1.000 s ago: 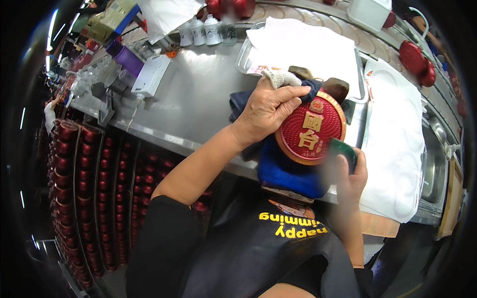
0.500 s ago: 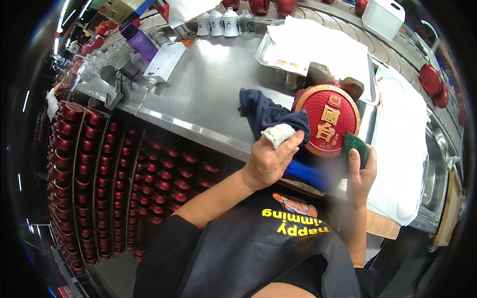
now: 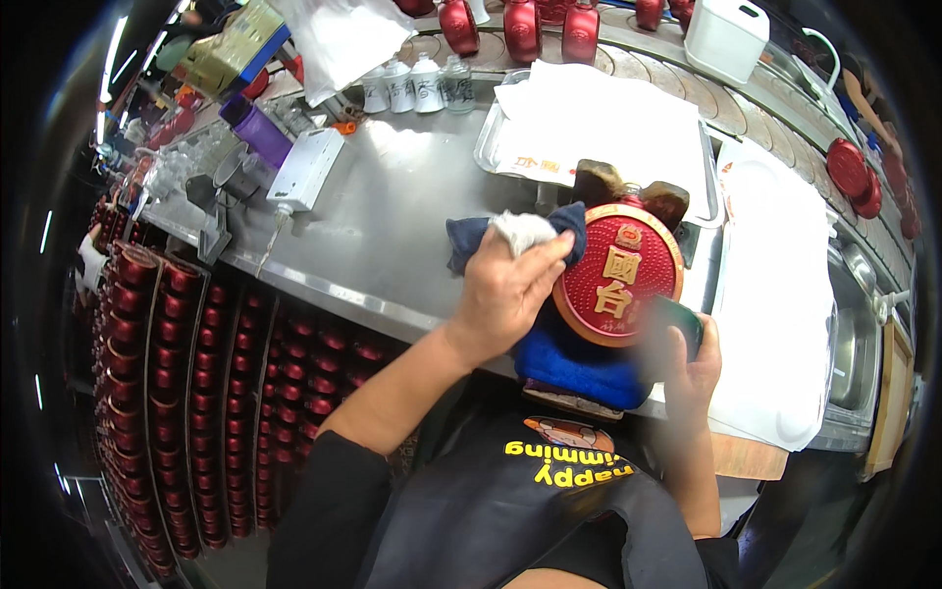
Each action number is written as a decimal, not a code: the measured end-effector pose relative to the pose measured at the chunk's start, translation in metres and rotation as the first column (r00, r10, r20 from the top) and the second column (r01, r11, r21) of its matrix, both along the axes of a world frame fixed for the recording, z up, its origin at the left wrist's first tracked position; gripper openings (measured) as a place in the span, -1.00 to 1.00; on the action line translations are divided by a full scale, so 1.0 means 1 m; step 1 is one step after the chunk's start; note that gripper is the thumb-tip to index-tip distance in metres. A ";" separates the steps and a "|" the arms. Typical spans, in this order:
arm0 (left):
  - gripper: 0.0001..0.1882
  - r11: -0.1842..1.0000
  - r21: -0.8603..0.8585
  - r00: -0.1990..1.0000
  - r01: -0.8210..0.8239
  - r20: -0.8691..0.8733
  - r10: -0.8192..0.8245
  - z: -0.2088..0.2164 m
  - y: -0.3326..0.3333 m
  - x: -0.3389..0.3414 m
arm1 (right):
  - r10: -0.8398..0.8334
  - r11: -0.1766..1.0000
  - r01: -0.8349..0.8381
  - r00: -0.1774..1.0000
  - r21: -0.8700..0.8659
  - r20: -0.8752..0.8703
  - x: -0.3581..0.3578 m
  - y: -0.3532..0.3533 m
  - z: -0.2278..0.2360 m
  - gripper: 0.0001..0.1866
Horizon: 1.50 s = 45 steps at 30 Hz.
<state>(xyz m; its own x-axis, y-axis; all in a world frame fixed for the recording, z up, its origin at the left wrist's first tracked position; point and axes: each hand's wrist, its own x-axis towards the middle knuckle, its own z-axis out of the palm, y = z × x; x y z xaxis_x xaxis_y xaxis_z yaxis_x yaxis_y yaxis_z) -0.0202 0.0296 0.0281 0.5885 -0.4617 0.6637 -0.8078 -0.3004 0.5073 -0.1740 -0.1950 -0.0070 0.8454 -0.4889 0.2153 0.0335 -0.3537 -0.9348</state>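
A round red bottle (image 3: 587, 257) with a gold-coloured rim and raised gold characters leans, face up, on a blue cloth pad (image 3: 569, 371) at the table's near edge. Two dark brown blocks (image 3: 596, 183) flank its neck. My left hand (image 3: 498, 299) is closed on a bunched dark blue cloth (image 3: 467, 241) and a white cloth (image 3: 524, 232), at the bottle's left rim. At the lower right rim, my right hand (image 3: 701, 378) grips a flat dark green piece (image 3: 685, 328) between thumb and fingers. Blur hides whether that piece touches the bottle.
White paper lies over a tray (image 3: 483, 147) behind the bottle, with a larger white tray (image 3: 775, 324) on the right. Small bottles (image 3: 425, 83), a white box (image 3: 306, 169) and a purple bottle (image 3: 260, 133) stand farther left. Racked red bottles (image 3: 186, 393) fill the lower left.
The view has shifted, showing more of the blue pad. My left hand has moved up along the bottle's left rim, and the blue cloth is more bunched. My right hand still holds the green piece.
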 end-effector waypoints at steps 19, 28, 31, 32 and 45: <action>-0.83 0.829 0.501 0.927 0.250 0.124 -0.354 0.066 -0.075 0.065 | -0.057 0.953 0.027 0.994 0.302 0.091 -0.015 -0.003 0.002 -0.76; -0.75 0.965 -0.075 0.938 0.251 -0.227 -0.262 0.008 -0.014 0.039 | -0.013 0.988 0.010 1.000 0.152 0.022 -0.008 -0.007 -0.002 -0.72; -0.73 0.990 -0.068 0.974 0.126 -0.183 -0.136 -0.008 0.009 0.010 | 0.028 0.998 -0.032 0.997 0.059 0.066 -0.005 -0.008 -0.003 -0.71; -0.72 0.996 -0.038 0.986 0.080 -0.142 -0.084 -0.013 0.014 -0.003 | 0.016 0.998 -0.020 0.997 0.056 0.081 -0.004 -0.007 -0.003 -0.71; -0.57 0.908 0.418 0.857 0.030 0.457 -0.238 -0.003 -0.007 -0.070 | 0.034 0.991 -0.053 0.989 0.125 0.145 -0.001 -0.006 -0.007 -0.73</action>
<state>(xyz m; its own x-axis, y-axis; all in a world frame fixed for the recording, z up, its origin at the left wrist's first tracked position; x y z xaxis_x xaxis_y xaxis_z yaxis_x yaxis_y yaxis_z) -0.0902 0.0222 0.0249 0.1491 -0.7880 0.5973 -0.9621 -0.2551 -0.0964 -0.1748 -0.2012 -0.0135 0.8315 -0.4837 0.2732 0.1825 -0.2267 -0.9567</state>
